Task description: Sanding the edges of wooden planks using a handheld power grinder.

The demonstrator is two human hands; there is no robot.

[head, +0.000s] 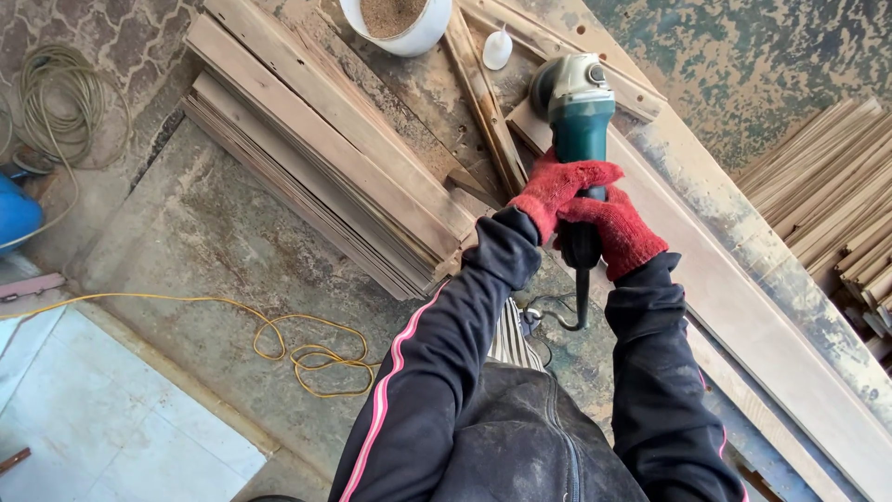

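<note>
Both of my hands wear red knit gloves and grip a teal angle grinder (576, 107) by its body. My left hand (556, 189) wraps the upper part of the handle, and my right hand (618, 228) holds just below it. The grinder's grey head points away from me and rests against a long wooden board (743, 307) that runs diagonally to the lower right. Its black cable hangs down from the handle's end. My sleeves are black with pink stripes.
A stack of wooden planks (325, 158) lies to the left of the grinder. A white bucket of sawdust (395, 23) stands at the top. A yellow cord (288, 344) loops on the concrete floor. More thin slats (836, 204) pile up at the right.
</note>
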